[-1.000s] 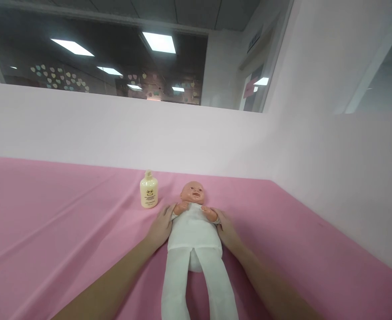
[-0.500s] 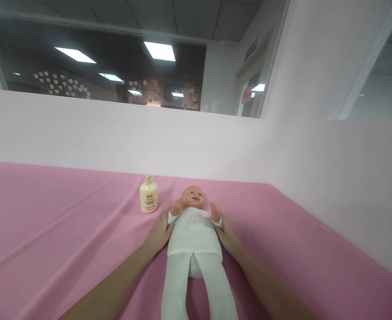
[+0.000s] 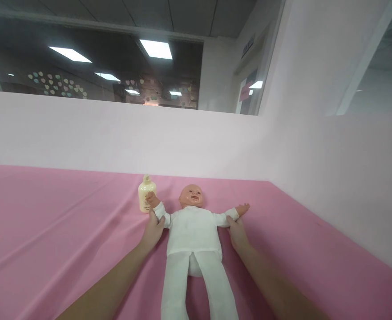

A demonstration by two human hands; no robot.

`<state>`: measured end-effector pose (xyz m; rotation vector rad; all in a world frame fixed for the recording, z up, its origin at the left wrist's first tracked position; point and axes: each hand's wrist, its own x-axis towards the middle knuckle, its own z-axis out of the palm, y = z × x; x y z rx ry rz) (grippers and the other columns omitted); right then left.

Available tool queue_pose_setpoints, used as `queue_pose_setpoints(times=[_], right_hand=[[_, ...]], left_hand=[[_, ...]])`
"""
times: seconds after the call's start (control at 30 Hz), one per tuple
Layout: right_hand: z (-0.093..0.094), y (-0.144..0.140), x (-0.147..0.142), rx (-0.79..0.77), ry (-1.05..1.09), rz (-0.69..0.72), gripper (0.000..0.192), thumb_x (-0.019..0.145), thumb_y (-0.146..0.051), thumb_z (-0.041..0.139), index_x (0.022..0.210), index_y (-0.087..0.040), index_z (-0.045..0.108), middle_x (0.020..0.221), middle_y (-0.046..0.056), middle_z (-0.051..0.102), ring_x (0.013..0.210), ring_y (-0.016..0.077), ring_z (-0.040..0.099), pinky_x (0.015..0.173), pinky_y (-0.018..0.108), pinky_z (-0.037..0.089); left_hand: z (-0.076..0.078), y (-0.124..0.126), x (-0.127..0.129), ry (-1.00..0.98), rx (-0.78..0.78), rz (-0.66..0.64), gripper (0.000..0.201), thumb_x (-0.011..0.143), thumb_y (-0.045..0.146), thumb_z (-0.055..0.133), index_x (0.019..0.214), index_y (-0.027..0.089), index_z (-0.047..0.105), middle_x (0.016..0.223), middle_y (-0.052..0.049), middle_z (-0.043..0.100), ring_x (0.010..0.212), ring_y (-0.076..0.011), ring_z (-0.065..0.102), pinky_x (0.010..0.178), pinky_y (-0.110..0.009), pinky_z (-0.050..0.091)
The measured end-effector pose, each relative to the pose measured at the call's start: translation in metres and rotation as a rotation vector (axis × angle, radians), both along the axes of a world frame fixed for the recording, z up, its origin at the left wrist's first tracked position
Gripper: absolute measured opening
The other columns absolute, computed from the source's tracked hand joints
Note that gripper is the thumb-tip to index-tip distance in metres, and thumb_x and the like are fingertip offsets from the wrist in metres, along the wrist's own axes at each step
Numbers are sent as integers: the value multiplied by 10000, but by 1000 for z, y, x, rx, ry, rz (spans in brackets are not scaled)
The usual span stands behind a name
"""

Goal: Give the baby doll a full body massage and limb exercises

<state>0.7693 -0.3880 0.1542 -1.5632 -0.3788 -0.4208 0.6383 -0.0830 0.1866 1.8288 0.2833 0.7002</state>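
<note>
A pink cloth (image 3: pixel 49 231) covers the flat surface across the lower half of the head view, backed by pale pink walls (image 3: pixel 182 138) that meet in a corner at the right. Above the wall, in the upper left of the frame, a dark window (image 3: pixel 99 66) reflects ceiling lights.

A baby doll (image 3: pixel 193 231) in a white suit lies on its back at lower centre, head toward the wall, legs running to the bottom edge, both arms spread out to the sides. The left hand (image 3: pixel 154 229) is clamped on the doll's arm at frame left, near the wrist. The right hand (image 3: pixel 237 231) grips the other sleeve near its wrist. 1 cream bottle (image 3: pixel 145 195) stands upright just behind the doll's raised hand at frame left.
</note>
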Motion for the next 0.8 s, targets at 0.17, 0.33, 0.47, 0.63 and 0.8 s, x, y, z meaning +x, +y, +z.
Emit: queue_pose_setpoints(times=[0.17, 0.33, 0.47, 0.63, 0.8], right_hand=[[32, 2, -11, 69, 85, 28, 863, 792, -280, 523, 1578, -346, 174, 1655, -41, 215, 1526, 233, 236, 1219, 469, 329], [48, 4, -27, -77, 35, 150, 659, 824, -267, 529, 1475, -313, 439, 1547, 3, 448, 1439, 247, 412, 1218, 476, 322], [42, 10, -32, -342, -81, 226, 569, 766, -148, 451, 1281, -285, 648, 1338, 31, 631, 1300, 237, 537, 1191, 494, 348], [35, 15, -34, -423, -90, 254, 660, 708, -92, 422, 1293, -299, 647, 1353, 24, 607, 1311, 215, 514, 1203, 466, 336], [33, 16, -34, -332, -22, 237, 620, 760, -177, 490, 1365, -282, 573, 1426, 39, 559, 1366, 231, 474, 1215, 485, 304]], left_hand=[[4, 0, 4, -52, 105, -56, 541, 846, 207, 446, 1387, 228, 428, 1292, -101, 611, 1256, -248, 537, 1090, -457, 401], [7, -3, 4, -64, 229, -146, 633, 840, 155, 422, 1465, 251, 427, 1454, -79, 507, 1383, -237, 431, 1164, -449, 336], [7, -8, 1, 11, 346, -205, 623, 793, 71, 394, 1360, 256, 575, 1382, -76, 534, 1297, -232, 509, 1121, -420, 406], [6, -11, 0, 17, 402, -222, 617, 789, 46, 373, 1312, 268, 612, 1330, -70, 551, 1247, -222, 543, 1093, -406, 438], [9, -11, -2, -2, 300, -189, 556, 835, 114, 412, 1360, 248, 536, 1368, -84, 547, 1301, -241, 503, 1111, -430, 407]])
